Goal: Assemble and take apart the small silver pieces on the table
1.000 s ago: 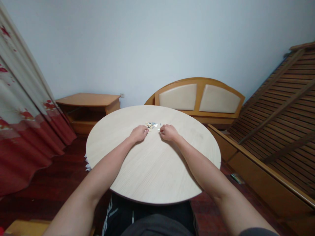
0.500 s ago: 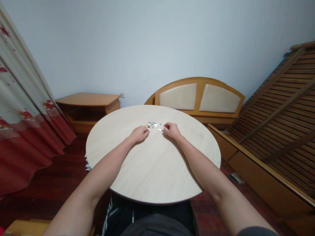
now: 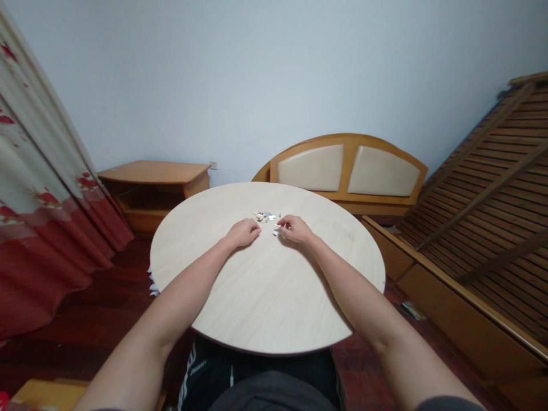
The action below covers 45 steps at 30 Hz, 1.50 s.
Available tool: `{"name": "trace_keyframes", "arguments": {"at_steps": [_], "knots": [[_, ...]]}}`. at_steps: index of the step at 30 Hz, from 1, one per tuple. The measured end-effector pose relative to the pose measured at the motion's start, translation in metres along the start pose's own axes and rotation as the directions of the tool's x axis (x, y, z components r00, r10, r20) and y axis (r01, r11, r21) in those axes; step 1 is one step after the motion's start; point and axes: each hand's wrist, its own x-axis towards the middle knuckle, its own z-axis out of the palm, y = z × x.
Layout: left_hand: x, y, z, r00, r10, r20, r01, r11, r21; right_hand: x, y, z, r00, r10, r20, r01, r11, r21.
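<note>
A small heap of tiny pieces [image 3: 266, 216], white, grey, yellowish and dark, lies on the round pale table [image 3: 265, 297]; they look like small building-toy parts, though too small to name surely. My left hand [image 3: 245, 233] rests at the heap's near left side, fingers curled together; whatever is between them is hidden. On the right, my right hand [image 3: 296, 229] pinches a small white piece [image 3: 277, 226] at its fingertips. Just below those fingertips another little whitish piece [image 3: 275, 233] lies on the tabletop.
Behind the table stand a wooden cabinet [image 3: 154, 171] at left and a headboard [image 3: 346, 171] with cream panels. A slatted wooden frame [image 3: 492, 188] leans at right above a bed rail. Red and white curtains [image 3: 38, 228] hang at left.
My right hand has shifted slightly left, its fingertips now at the white piece. A small piece now shows just below them. My left hand stays nearly still.
</note>
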Motion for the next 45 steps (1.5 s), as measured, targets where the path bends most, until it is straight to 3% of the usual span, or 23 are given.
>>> {"name": "trace_keyframes", "arguments": {"at_steps": [5,12,18,25,34,45], "knots": [[0.000,0.000,0.000,1.000,-0.014,0.008,0.014,1.000,-0.005,-0.002,-0.010,0.004,0.978,-0.177,0.112,0.176,0.984,0.016],[0.001,0.001,-0.001,0.999,-0.004,0.045,0.003,1.000,0.020,0.003,-0.011,0.015,0.972,-0.217,0.095,0.215,0.976,0.028],[0.001,0.000,-0.001,0.998,-0.007,0.055,0.006,1.000,0.023,0.006,0.007,0.019,0.996,-0.058,-0.073,0.063,0.995,0.072],[0.001,-0.001,-0.001,0.998,0.002,0.060,-0.003,1.000,0.021,0.008,0.026,0.020,0.972,0.123,-0.199,-0.104,0.989,0.106],[0.001,-0.001,-0.002,0.998,0.007,0.059,-0.008,1.000,0.008,0.007,0.016,0.026,0.965,0.219,-0.144,-0.224,0.974,-0.021],[0.002,-0.004,0.000,0.997,0.033,0.063,-0.035,0.999,0.037,0.006,0.016,0.025,0.962,0.245,-0.121,-0.253,0.965,-0.065]]}}
